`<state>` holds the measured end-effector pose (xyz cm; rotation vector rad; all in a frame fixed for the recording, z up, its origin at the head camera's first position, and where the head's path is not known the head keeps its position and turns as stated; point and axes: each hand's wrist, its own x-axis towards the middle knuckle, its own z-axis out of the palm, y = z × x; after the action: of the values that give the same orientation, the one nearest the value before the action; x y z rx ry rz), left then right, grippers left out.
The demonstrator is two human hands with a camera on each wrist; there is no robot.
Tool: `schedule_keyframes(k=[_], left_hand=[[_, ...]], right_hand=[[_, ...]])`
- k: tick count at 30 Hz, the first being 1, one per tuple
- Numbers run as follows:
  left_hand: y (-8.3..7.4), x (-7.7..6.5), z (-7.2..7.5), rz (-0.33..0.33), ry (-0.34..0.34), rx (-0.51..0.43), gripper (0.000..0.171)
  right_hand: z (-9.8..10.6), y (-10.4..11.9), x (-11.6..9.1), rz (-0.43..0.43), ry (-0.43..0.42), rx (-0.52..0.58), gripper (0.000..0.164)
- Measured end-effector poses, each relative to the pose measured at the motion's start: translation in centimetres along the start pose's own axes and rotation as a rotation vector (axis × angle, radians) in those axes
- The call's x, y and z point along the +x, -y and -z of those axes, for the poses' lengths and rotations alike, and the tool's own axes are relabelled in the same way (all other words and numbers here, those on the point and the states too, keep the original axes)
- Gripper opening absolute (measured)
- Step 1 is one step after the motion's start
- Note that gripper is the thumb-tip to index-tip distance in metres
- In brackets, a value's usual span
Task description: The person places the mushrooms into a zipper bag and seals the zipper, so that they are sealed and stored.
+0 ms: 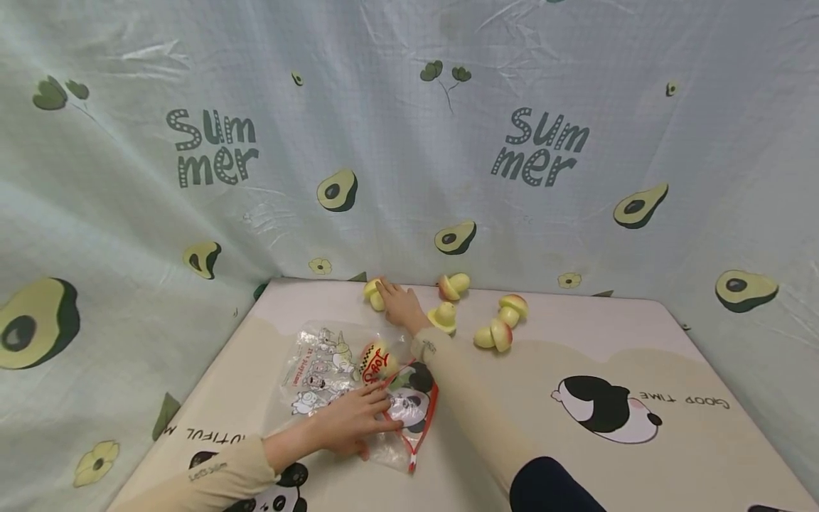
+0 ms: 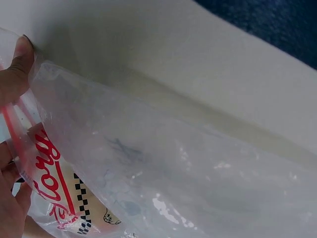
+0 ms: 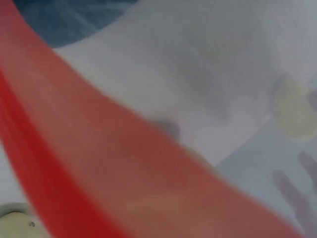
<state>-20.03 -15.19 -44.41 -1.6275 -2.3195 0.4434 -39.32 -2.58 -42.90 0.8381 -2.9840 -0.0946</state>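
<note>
In the head view, my left hand [image 1: 358,419] lies over the red-zipped edge of a clear printed plastic bag [image 1: 313,370], holding it. The left wrist view has the thumb and fingers spread on either side of the bag's red zip strip [image 2: 17,134]. Something yellowish shows through the bag behind its red lettering. My right hand [image 1: 402,307] reaches past the bag, its fingers at a yellow toy mushroom [image 1: 374,295] with a reddish cap; the thumb is hidden. Red and blurred, the zip strip [image 3: 89,163] crosses the right wrist view.
More toy mushrooms lie to the right: one near the back edge [image 1: 454,286], one cap down [image 1: 443,318], and a touching pair [image 1: 502,331]. A patterned curtain [image 1: 409,142] hangs behind the panda-print table surface [image 1: 608,469].
</note>
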Motion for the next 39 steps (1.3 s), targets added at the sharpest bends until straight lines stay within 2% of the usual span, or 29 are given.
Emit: schedule_keyframes(k=[10, 16, 24, 28, 32, 37, 38, 39], left_hand=[[-0.2, 0.0, 0.1, 0.005, -0.001, 0.023, 0.067], [-0.4, 0.0, -0.2, -0.002, -0.016, 0.016, 0.065], [-0.4, 0.0, -0.3, 0.007, 0.005, 0.033, 0.065], [-0.5, 0.1, -0.3, 0.007, 0.003, 0.025, 0.064], [-0.5, 0.1, -0.2, 0.007, 0.010, 0.020, 0.063], [-0.4, 0.1, -0.2, 0.008, 0.021, 0.026, 0.063], [-0.4, 0.1, -0.2, 0.009, 0.023, 0.026, 0.063], [-0.4, 0.1, -0.3, 0.009, 0.026, 0.026, 0.063]], right_hand=[[0.4, 0.7, 0.8, -0.035, 0.110, 0.042, 0.066], [0.0, 0.9, 0.5, -0.063, 0.171, 0.009, 0.063], [0.0, 0.7, 0.6, -0.066, 0.075, -0.014, 0.065], [0.0, 0.4, 0.5, -0.080, 0.064, -0.049, 0.066], [0.0, 0.0, 0.4, -0.103, 0.060, -0.068, 0.059], [-0.1, -0.4, 0.5, -0.121, 0.042, -0.040, 0.053], [-0.4, -0.6, 0.8, -0.120, 0.038, -0.030, 0.051], [-1.5, -1.0, 1.4, -0.103, -0.006, -0.044, 0.047]])
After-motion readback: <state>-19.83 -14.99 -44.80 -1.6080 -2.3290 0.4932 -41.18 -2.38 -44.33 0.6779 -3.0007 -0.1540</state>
